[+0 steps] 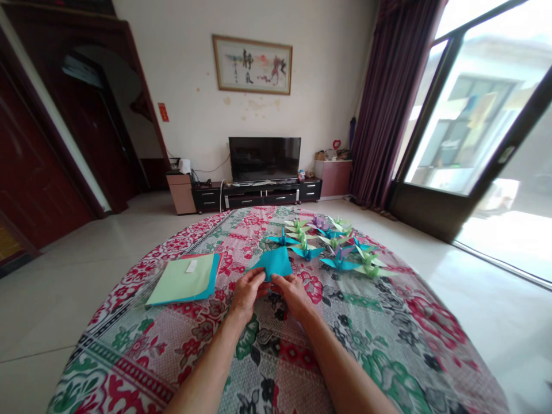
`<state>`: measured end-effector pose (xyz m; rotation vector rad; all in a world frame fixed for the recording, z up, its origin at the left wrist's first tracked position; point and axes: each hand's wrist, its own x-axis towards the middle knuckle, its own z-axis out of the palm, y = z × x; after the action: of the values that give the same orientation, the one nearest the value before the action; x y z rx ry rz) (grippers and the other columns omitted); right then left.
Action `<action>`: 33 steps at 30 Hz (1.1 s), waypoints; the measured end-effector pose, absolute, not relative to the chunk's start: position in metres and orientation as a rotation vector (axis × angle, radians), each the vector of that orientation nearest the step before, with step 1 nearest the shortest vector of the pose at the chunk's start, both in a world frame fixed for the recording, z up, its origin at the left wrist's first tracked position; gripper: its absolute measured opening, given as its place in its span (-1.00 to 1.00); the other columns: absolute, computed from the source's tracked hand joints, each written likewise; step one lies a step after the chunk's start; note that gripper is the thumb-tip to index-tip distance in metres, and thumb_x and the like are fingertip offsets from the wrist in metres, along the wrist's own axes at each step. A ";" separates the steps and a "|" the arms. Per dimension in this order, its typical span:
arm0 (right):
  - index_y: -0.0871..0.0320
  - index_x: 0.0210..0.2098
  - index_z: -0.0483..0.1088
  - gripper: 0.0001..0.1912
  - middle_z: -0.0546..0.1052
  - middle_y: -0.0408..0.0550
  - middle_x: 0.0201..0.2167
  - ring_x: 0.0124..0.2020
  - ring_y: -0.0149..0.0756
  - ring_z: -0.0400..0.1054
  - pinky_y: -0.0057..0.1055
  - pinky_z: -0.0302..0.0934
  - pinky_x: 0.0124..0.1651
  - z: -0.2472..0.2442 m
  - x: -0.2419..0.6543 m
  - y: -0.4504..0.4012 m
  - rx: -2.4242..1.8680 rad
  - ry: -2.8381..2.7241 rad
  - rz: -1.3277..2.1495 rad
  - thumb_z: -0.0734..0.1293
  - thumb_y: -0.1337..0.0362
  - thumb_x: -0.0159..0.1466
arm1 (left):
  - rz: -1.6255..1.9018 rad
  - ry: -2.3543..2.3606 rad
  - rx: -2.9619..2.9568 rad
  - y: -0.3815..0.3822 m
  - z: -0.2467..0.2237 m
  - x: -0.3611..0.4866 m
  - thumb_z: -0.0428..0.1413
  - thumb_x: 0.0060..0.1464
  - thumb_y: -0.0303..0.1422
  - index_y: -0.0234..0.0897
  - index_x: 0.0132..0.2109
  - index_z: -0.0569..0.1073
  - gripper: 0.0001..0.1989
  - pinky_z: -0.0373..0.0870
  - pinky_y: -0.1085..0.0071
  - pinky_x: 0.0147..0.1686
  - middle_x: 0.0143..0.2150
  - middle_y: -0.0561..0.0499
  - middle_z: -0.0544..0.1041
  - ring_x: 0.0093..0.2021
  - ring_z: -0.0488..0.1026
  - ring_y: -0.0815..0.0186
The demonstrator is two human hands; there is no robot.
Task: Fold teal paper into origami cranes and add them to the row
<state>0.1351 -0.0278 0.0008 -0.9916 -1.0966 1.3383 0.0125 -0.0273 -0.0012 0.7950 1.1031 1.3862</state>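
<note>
A partly folded sheet of blue origami paper (278, 261) is held between both hands, just above the middle of the table. My left hand (250, 290) pinches its near left edge with thumb and fingers. At the near right edge, the thumb and fingers of my right hand (294, 293) are closed on the same paper. The fingers under the sheet are mostly hidden. Beyond and to the right stand several folded paper cranes in green, blue and purple, among them a blue crane (307, 251) close to the sheet.
A stack of square paper (181, 279), green on top with blue and red below, lies to the left with a small white slip (191, 266) on it. A floral tablecloth (276, 368) covers the round table. A television (264, 159) stands beyond it.
</note>
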 end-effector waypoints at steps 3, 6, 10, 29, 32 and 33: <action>0.20 -0.75 0.29 -0.68 0.28 -0.22 -0.78 -0.70 -0.51 0.05 -0.49 -0.06 -0.58 0.008 0.136 -0.033 -1.075 -1.178 1.239 0.37 0.15 -0.03 | 1.386 1.090 0.805 -0.030 0.001 0.012 0.24 -0.21 -0.31 -0.31 -0.22 0.49 -0.68 0.35 0.50 -0.55 -0.40 -0.01 0.56 -0.49 0.47 0.35; 0.19 -0.77 0.25 -0.68 0.22 -0.25 -0.80 -0.70 -0.52 -0.02 -0.49 -0.12 -0.59 0.010 0.138 -0.033 -1.095 -1.233 1.188 0.34 0.17 -0.02 | 1.388 1.084 0.770 -0.030 0.002 0.012 0.28 -0.27 -0.27 -0.32 -0.25 0.47 -0.63 0.32 0.52 -0.58 -0.44 0.03 0.52 -0.51 0.45 0.39; 0.18 -0.76 0.21 -0.69 0.15 -0.28 -0.80 -0.70 -0.53 -0.07 -0.50 -0.16 -0.60 0.009 0.142 -0.031 -1.081 -1.335 1.176 0.31 0.18 0.00 | 1.353 1.013 0.737 -0.030 0.002 0.012 0.28 -0.26 -0.19 -0.28 -0.18 0.43 -0.54 0.30 0.54 -0.62 -0.48 0.09 0.47 -0.54 0.41 0.42; 0.19 -0.43 0.35 -0.80 0.37 -0.21 -0.57 -0.55 -0.46 0.15 -0.51 0.09 -0.45 0.010 0.130 -0.032 -0.864 -1.211 1.163 0.36 0.23 -0.03 | 1.477 1.073 0.799 -0.029 0.001 0.009 0.26 -0.31 -0.24 -0.29 -0.27 0.49 -0.64 0.32 0.50 -0.44 -0.36 0.03 0.50 -0.34 0.41 0.35; 0.19 -0.40 0.35 -0.78 0.37 -0.22 -0.58 -0.56 -0.47 0.14 -0.51 0.09 -0.45 0.004 0.129 -0.028 -0.896 -1.200 1.102 0.36 0.23 -0.03 | 1.504 1.201 0.946 -0.027 -0.002 0.009 0.20 -0.22 -0.21 -0.28 -0.25 0.50 -0.66 0.32 0.46 -0.40 -0.36 0.02 0.49 -0.32 0.40 0.32; 0.19 -0.40 0.35 -0.79 0.36 -0.23 -0.59 -0.57 -0.47 0.13 -0.52 0.09 -0.46 0.002 0.128 -0.028 -0.911 -1.201 1.082 0.35 0.23 -0.03 | 1.541 1.262 1.032 -0.026 -0.002 0.008 0.19 -0.20 -0.21 -0.28 -0.26 0.50 -0.68 0.32 0.45 -0.38 -0.35 0.01 0.48 -0.30 0.40 0.31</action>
<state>0.1283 -0.0277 0.0024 -0.9110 -1.2008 1.0818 0.0083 -0.0261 -0.0021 1.0318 1.2623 1.5413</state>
